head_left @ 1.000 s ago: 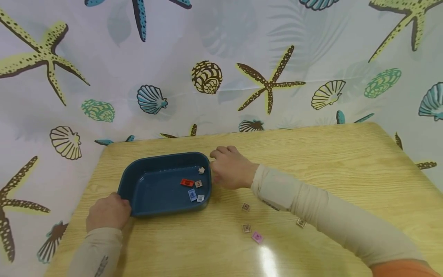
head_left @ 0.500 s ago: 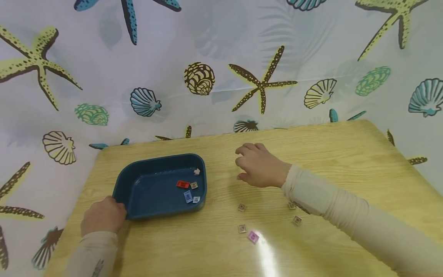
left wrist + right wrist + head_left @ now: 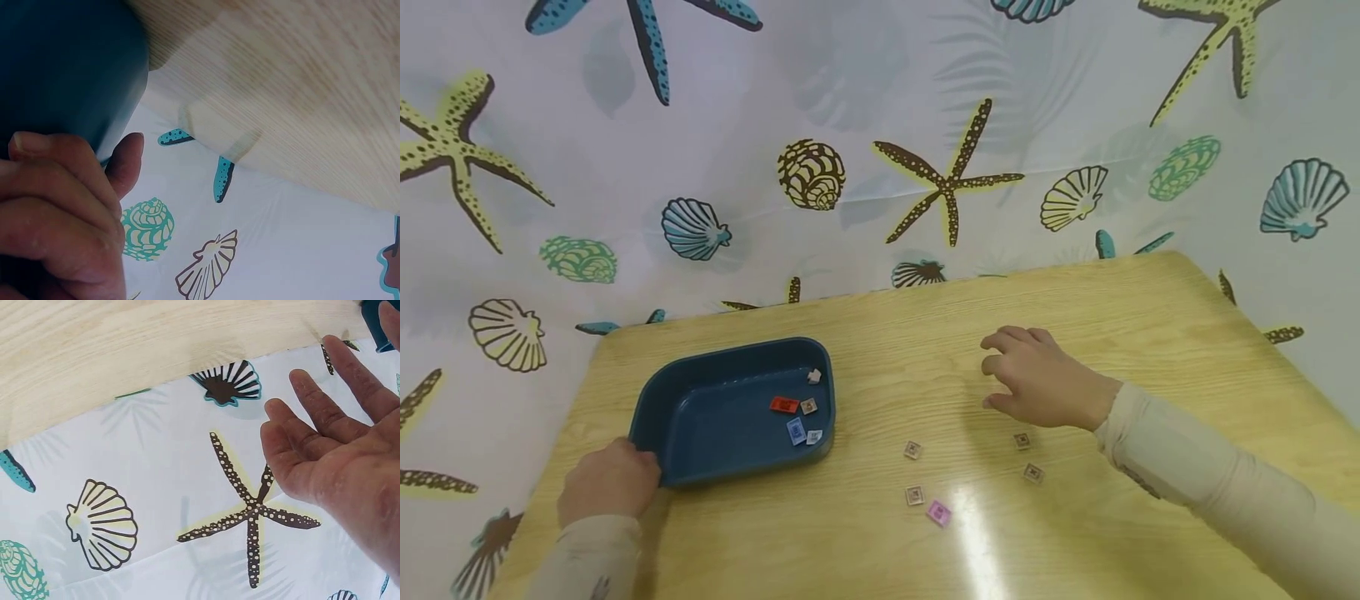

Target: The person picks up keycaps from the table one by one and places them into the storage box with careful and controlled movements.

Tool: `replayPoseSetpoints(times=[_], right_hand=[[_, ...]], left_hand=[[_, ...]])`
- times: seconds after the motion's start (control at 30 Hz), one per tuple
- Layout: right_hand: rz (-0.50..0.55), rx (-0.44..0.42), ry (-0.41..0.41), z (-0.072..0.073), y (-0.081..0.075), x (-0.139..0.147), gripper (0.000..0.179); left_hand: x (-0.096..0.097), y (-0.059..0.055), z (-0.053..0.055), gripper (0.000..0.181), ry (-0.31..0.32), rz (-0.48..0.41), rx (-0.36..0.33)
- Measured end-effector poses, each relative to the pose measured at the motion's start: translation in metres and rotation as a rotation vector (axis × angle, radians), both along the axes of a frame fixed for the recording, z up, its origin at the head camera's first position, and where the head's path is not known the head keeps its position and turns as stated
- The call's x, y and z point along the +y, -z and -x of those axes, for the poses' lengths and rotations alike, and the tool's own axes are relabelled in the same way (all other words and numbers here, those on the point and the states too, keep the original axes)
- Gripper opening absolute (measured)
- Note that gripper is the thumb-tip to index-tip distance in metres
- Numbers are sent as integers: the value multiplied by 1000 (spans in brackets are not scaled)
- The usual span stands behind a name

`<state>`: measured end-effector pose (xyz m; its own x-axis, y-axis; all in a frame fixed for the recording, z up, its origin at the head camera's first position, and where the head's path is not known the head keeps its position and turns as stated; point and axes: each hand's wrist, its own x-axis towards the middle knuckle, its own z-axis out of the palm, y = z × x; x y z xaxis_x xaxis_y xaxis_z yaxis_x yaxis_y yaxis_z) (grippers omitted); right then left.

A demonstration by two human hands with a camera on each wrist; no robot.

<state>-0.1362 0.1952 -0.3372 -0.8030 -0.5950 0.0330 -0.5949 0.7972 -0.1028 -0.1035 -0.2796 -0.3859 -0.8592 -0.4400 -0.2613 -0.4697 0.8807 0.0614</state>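
Observation:
My left hand (image 3: pixel 610 482) grips the left wall of a dark blue tray (image 3: pixel 730 482); in the left wrist view the thumb and curled fingers sit at its edge. Inside the tray, toward the right, lie a red tile (image 3: pixel 785 405), a blue tile (image 3: pixel 796 432) and several small pale pieces. My right hand (image 3: pixel 1037 379) hovers over the table, palm down, with loosely bent fingers and nothing in it. Closest to it is a small square tile (image 3: pixel 1022 441), with another square tile (image 3: pixel 1033 473) just in front.
Nearer the middle of the wooden table (image 3: pixel 880 367) lie two more small square pieces and a pink tile (image 3: pixel 938 513). A curtain (image 3: pixel 865 83) printed with shells and starfish hangs along the table's back and sides.
My right hand has moved from the tray's right wall out to the right, and its fingers have loosened. The left hand still holds the tray. The head view has shifted slightly.

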Motion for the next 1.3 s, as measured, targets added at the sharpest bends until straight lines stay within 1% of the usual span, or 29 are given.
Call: replayPoseSetpoints(times=[0.1,0.23,0.37,0.47,0.6,0.87,1.1,1.3], right_hand=[[-9,-12,-1,-7,7,11,22],[-12,-45,14,-15,22,26,26],[-18,-72,26,-19,36,35,24],[-24,-60,13,-20,45,38,20],[-16,-29,-11,-21,53,39,21],[3,13,-33,-23,62,37,18],[4,27,-18,-23,61,36,16],[15,51,-32,-21,58,35,10]], left_hand=[[-1,0,-1,38,4,4,9],[-1,-1,-2,38,20,-1,23],[-2,-4,-3,39,42,-2,33],[-1,-5,-3,39,40,-4,31],[0,-5,-3,39,30,-5,29],[1,-5,-4,38,38,-11,32],[1,-6,-5,37,44,-14,32],[0,-5,-5,38,41,-22,15]])
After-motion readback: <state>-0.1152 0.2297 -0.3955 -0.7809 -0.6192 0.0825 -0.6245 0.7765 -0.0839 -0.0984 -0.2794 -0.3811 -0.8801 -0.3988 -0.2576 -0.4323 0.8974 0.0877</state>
